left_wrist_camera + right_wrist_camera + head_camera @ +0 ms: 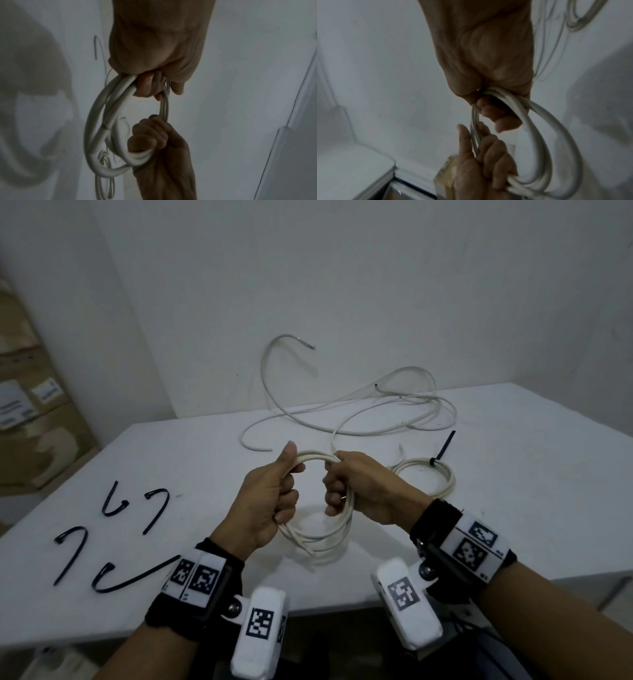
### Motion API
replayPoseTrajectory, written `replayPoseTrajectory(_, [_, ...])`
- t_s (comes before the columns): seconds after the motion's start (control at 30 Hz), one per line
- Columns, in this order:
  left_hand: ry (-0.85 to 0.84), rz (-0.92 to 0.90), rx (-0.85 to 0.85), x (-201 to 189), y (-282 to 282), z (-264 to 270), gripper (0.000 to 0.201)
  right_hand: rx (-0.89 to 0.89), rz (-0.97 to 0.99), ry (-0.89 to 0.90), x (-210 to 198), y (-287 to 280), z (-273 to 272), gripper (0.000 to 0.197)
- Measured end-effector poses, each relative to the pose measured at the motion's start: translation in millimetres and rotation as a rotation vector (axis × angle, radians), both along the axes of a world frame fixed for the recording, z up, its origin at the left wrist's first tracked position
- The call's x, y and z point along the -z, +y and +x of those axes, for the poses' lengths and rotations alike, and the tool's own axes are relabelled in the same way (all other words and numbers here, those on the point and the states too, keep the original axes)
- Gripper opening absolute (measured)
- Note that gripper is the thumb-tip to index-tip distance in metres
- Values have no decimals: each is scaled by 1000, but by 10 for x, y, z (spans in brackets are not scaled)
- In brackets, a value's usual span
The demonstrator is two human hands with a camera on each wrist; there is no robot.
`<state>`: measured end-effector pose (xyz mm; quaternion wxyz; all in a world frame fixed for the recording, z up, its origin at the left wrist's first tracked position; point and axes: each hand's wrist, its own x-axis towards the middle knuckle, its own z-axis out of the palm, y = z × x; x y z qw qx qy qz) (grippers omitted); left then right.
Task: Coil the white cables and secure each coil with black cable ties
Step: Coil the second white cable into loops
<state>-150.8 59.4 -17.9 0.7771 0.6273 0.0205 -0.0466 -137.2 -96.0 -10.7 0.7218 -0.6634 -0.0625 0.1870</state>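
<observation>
White table (513, 440) vs plain white walls (342, 268); cardboard boxes (34, 405) at left, dim light.

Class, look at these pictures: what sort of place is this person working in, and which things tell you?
Probably a storeroom or plain workroom: a bare white table set into a corner of unadorned white walls, with labelled cardboard boxes stacked at the left.

A bare workroom or storeroom. A plain white table (513, 474) stands pushed into a corner of unpainted-looking white walls (376, 285). Stacked cardboard boxes (30, 419) with stuck-on labels fill the left side, beyond the table's left edge. Lighting is dim.
</observation>
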Motion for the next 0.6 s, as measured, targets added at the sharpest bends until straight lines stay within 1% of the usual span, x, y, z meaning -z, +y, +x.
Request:
replayPoseTrajectory(0.07, [-33,10,-51,8,9,7,48,-64,168,113,-6,-23,-2,28])
replayPoseTrajectory(0.17, [-21,-61,-62,1,47,30,36,-95,304,198,-5,-45,7,27])
replayPoseTrajectory(0.27, [7,-72,-43,-6,83,57,28,-28,359,185,21,-14,13,30])
replayPoseTrajectory(0.37, [51,-132,-50,-23,128,86,26,33,400,138,72,32,8,34])
replayPoseTrajectory(0.5, [112,-293,-117,-17,202,142,26,95,619,176,214,137,-95,38])
replayPoseTrajectory(0.6, [174,-343,-120,16,191,145,27,179,784,237,291,300,-170,38])
